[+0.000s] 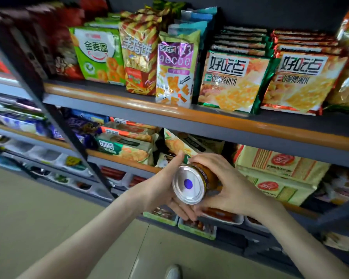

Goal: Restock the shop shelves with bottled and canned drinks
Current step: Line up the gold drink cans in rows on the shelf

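Can (189, 184) sideways in air, before the shelf's (117, 161) front edge. Left grip (161, 190) cradles its end; right grip (230, 184) curls round body. Rigid, slick, probably weighty: hold round the body.

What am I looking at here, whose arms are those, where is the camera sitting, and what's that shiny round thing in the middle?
There is no machine here, just a person. This single picture comes from a camera worn on their head, looking forward and down, so the two bare arms are their own. The left hand and right hand together hold a can, tipped so its silver end with a blue dot faces the camera. Behind it stand shop shelves filled with snack bags. Lower down are trays of small packets, and a shoe shows on the floor.
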